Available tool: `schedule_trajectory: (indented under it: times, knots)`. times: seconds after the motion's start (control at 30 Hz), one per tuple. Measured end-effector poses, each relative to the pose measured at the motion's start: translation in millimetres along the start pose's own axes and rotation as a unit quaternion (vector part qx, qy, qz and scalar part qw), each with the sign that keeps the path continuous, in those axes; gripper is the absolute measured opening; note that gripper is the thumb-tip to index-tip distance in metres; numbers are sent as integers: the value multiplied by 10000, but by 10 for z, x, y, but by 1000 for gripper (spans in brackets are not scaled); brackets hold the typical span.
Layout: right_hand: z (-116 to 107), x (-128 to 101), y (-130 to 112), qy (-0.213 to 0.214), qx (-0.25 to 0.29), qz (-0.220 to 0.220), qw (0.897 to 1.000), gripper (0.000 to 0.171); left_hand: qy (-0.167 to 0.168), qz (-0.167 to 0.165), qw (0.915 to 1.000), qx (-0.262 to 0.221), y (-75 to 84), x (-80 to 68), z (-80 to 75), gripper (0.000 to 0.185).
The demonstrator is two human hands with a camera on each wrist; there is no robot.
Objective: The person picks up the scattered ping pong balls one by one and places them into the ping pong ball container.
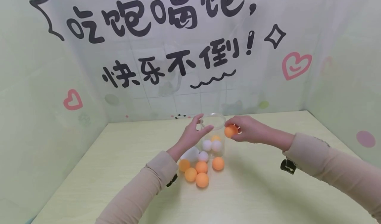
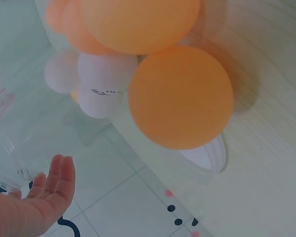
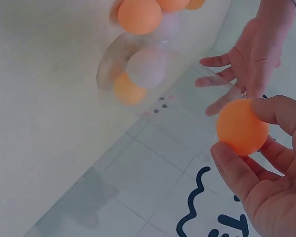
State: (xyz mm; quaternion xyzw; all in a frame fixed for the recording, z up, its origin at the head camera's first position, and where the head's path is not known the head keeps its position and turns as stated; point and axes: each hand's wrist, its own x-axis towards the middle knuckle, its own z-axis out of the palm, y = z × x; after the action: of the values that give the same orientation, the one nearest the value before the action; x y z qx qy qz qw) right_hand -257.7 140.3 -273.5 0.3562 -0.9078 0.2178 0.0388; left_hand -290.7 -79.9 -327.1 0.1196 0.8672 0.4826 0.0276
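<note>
An orange table tennis ball is pinched between the thumb and fingers of the right hand, just to the right of the clear jar, near its rim. The left hand is at the jar's other side, its fingers and thumb spread wide by the rim; whether they touch it is hard to tell. Inside the jar sit two white balls and a yellowish-orange ball. On the wooden table, five orange balls lie in front of the jar, along with a white ball close to its base. In the left wrist view, one white ball bears dark print, too small to read. A white disc lies partly hidden under the left forearm. Behind, the wall sheet carries large black Chinese writing, "吃饱喝饱, 快乐不倒!", with a wavy line beneath, a four-pointed star outline, and pink hearts, the right one smiling.
</note>
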Motion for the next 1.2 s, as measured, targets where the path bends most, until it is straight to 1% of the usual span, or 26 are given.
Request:
schedule_trajectory:
  times: [0.1, 0.2, 0.33, 0.43, 0.53, 0.67, 0.8, 0.93, 1.2]
  knots:
    - [-47, 36, 1, 77, -50, 15, 10000, 27, -9, -5, 10000, -4, 4, 2, -3, 75]
    - [-83, 75, 5, 155, -70, -24, 9999, 27, -8, -5, 10000, -17, 4, 7, -1, 73]
    - [-112, 132, 11, 330, -84, -176, 9993, 27, -4, -3, 10000, -42, 0, 5, -3, 70]
    - [-124, 168, 28, 486, -102, -277, 9984, 27, 3, 6, 10000, -46, -9, 10, -3, 71]
    - [-132, 202, 48, 561, -105, -288, 9980, 27, 2, 24, 10000, -35, -16, 13, -4, 74]
    - [-136, 248, 57, 551, -128, -176, 9982, 29, -11, 36, 10000, -40, -8, 8, -5, 73]
    - [-126, 294, 46, 528, -298, -61, 9981, 32, -13, 45, 10000, -57, 5, 0, -7, 71]
    - [-107, 330, 27, 507, -454, 3, 9977, 34, -23, 48, 10000, -37, 5, -6, -9, 74]
    - [-52, 369, 10, 474, -484, 89, 9977, 35, -1, 73, 10000, 25, -1, -1, -12, 75]
